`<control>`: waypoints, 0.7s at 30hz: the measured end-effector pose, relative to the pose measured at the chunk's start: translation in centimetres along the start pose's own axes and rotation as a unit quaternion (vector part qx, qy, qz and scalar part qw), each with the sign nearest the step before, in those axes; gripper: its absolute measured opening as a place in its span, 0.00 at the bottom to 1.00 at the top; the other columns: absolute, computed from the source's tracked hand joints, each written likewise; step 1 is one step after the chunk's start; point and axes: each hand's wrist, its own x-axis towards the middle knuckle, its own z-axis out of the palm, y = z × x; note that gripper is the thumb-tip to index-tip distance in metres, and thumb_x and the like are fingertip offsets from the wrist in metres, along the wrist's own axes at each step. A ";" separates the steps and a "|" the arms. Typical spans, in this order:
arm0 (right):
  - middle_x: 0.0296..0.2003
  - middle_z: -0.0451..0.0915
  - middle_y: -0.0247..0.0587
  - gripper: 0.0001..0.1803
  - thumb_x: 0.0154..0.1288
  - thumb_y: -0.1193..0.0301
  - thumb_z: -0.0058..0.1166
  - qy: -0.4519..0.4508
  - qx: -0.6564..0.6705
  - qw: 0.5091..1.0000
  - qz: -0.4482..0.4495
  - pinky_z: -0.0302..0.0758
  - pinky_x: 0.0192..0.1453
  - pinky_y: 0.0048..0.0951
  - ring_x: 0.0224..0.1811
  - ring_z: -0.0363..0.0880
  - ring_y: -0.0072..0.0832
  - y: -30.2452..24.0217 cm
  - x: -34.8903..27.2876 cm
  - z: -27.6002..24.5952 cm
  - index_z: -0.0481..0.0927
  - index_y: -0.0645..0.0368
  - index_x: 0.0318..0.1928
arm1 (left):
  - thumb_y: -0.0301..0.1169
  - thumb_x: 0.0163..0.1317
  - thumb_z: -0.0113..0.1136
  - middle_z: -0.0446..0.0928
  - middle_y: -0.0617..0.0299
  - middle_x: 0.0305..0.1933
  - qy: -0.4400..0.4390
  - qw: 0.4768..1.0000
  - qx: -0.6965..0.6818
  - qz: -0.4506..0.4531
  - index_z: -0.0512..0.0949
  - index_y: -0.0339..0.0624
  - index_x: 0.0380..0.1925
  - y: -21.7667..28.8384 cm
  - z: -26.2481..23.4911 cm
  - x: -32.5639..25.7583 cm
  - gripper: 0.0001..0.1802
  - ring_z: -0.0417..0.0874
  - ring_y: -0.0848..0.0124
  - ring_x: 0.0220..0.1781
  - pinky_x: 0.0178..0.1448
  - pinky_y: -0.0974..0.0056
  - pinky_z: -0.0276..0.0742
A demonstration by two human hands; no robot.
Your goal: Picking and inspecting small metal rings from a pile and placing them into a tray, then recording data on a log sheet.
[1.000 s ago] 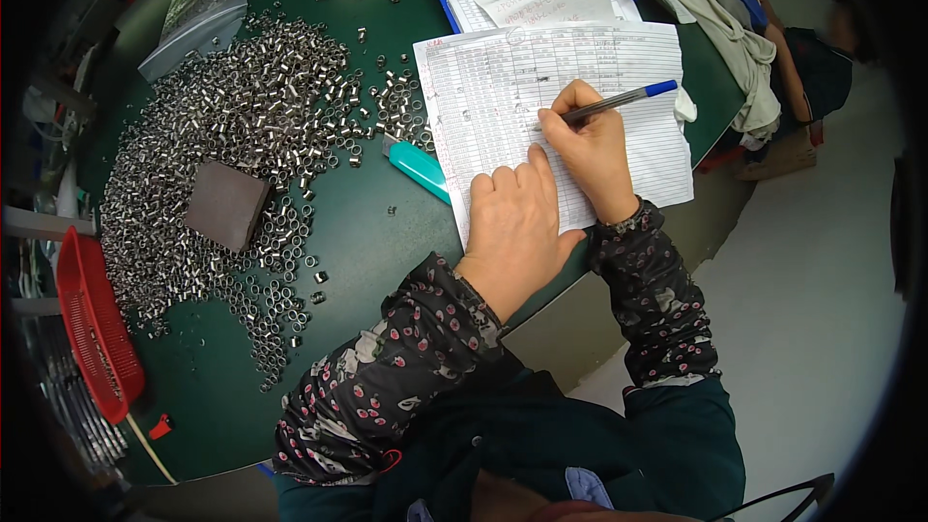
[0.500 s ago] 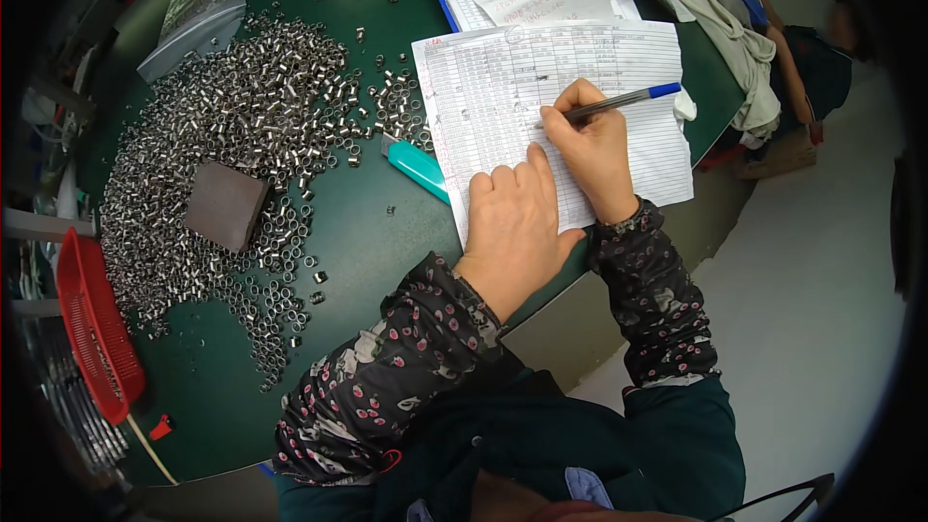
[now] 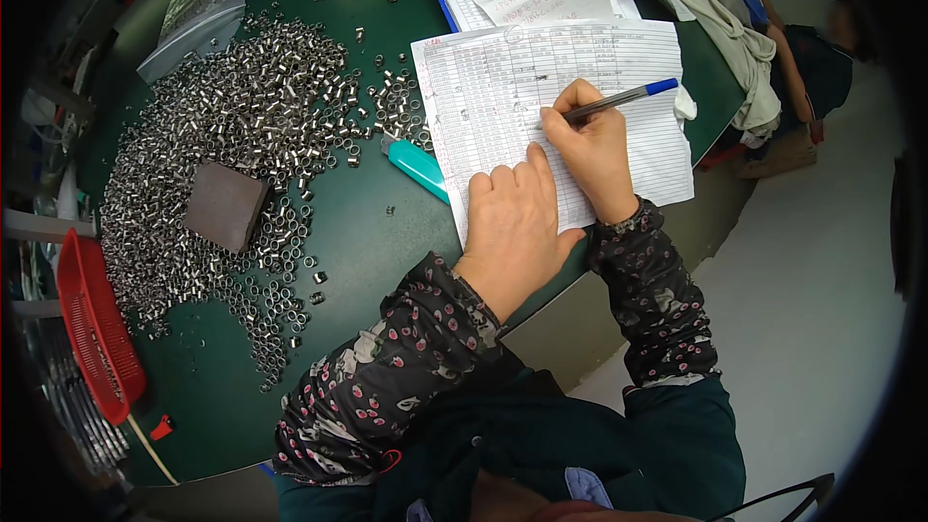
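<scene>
A lined paper sheet (image 3: 638, 150) with a printed table and handwriting lies at the right of the green table. My right hand (image 3: 594, 155) grips a pen (image 3: 619, 101) with a blue end cap, its tip down at the sheet's middle. Flat on the lower part of the sheet rests my left hand (image 3: 512, 222), fingers stretched and thumb out to the right. Just left of the sheet, partly beneath its edge, is a teal utility knife (image 3: 418, 171). Under the sheet's top edge sits a clipboard (image 3: 448, 0) with more papers.
Many small metal rings (image 3: 280, 87) are heaped across the left of the table (image 3: 358, 329). A brown block (image 3: 224, 205) sits on them. A red plastic basket (image 3: 92, 329) stands at the left edge, a plastic bag (image 3: 198, 14) behind. Pale cloth (image 3: 744, 68) hangs at the right; a person's arm (image 3: 788, 72) shows beyond.
The pen has tilted very slightly in my right hand. My left hand and the sheet stay where they were.
</scene>
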 end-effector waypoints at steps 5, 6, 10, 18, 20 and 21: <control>0.13 0.66 0.30 0.08 0.50 0.76 0.52 0.002 0.006 1.000 0.001 0.57 0.20 0.18 0.17 0.59 0.13 0.0 0.0 0.1 0.68 0.63 0.21 | 0.56 0.42 0.59 0.68 0.62 0.28 -0.011 1.000 0.001 -0.002 0.65 0.27 0.51 0.0 -0.1 0.0 0.46 0.70 0.69 0.30 0.36 0.63 0.58; 0.13 0.66 0.30 0.08 0.50 0.76 0.52 0.002 0.006 1.000 0.002 0.57 0.20 0.18 0.17 0.59 0.13 0.1 0.0 0.0 0.68 0.63 0.21 | 0.56 0.42 0.59 0.68 0.61 0.28 -0.011 1.000 0.001 -0.001 0.65 0.27 0.51 0.0 -0.1 0.1 0.46 0.70 0.69 0.30 0.36 0.63 0.58; 0.13 0.66 0.30 0.07 0.50 0.76 0.52 0.016 0.010 1.000 0.002 0.58 0.20 0.18 0.17 0.59 0.13 0.0 0.0 0.0 0.68 0.63 0.21 | 0.56 0.43 0.59 0.69 0.61 0.28 -0.014 1.000 0.002 0.000 0.64 0.27 0.51 0.0 -0.1 0.0 0.46 0.70 0.69 0.30 0.36 0.63 0.58; 0.19 0.66 0.27 0.06 0.51 0.78 0.51 -0.015 0.000 0.999 0.033 0.58 0.26 0.16 0.22 0.58 0.13 -0.4 -0.1 -0.1 0.68 0.63 0.22 | 0.56 0.43 0.59 0.69 0.61 0.28 -0.012 1.000 0.001 0.001 0.64 0.26 0.51 0.0 -0.1 0.0 0.46 0.70 0.69 0.31 0.36 0.63 0.58; 0.18 0.66 0.27 0.06 0.51 0.78 0.51 -0.011 -0.004 0.999 0.033 0.58 0.26 0.16 0.22 0.59 0.13 -0.4 -0.1 -0.1 0.68 0.63 0.22 | 0.56 0.43 0.59 0.69 0.61 0.28 -0.013 1.000 -0.001 0.000 0.64 0.26 0.51 0.0 -0.2 0.0 0.46 0.70 0.69 0.31 0.36 0.63 0.58; 0.18 0.66 0.27 0.06 0.51 0.78 0.51 -0.011 -0.004 0.999 0.033 0.58 0.26 0.16 0.22 0.59 0.13 -0.4 -0.1 -0.1 0.68 0.63 0.22 | 0.56 0.43 0.59 0.69 0.61 0.28 -0.014 1.000 -0.003 0.000 0.65 0.26 0.51 0.0 -0.1 0.0 0.45 0.70 0.69 0.31 0.36 0.63 0.58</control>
